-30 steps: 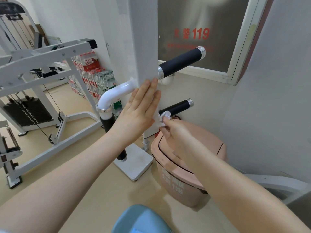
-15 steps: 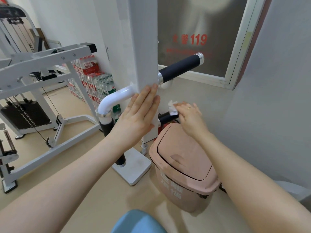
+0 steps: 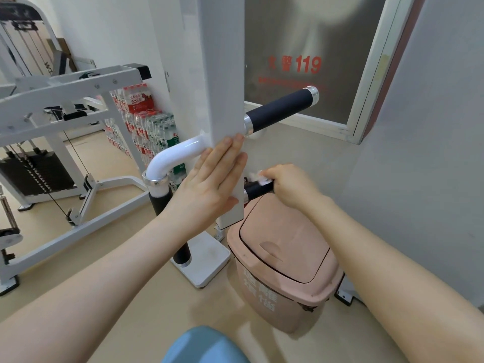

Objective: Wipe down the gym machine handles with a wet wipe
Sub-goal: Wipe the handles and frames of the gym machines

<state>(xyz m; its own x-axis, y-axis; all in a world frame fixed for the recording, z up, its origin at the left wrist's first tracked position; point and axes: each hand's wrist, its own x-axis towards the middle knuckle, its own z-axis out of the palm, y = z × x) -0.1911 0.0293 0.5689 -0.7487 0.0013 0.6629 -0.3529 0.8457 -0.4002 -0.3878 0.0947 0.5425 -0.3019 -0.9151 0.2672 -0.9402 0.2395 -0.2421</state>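
our left hand [image 3: 209, 184] is pressing flat, fingers straight, against the white square steel post [image 3: 222, 74]; our right hand [image 3: 290, 184] is gripping a crumpled white wet wipe [image 3: 258, 177] around the lower black foam handle [image 3: 258, 190].

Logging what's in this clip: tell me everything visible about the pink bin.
The pink bin looks like plastic, with a domed top, a swing flap outlined by a dark seam and pale characters on its front. The flap looks closed. It stands upright on the floor beside the machine's white base plate, right below the lower handle. No hand touches it.
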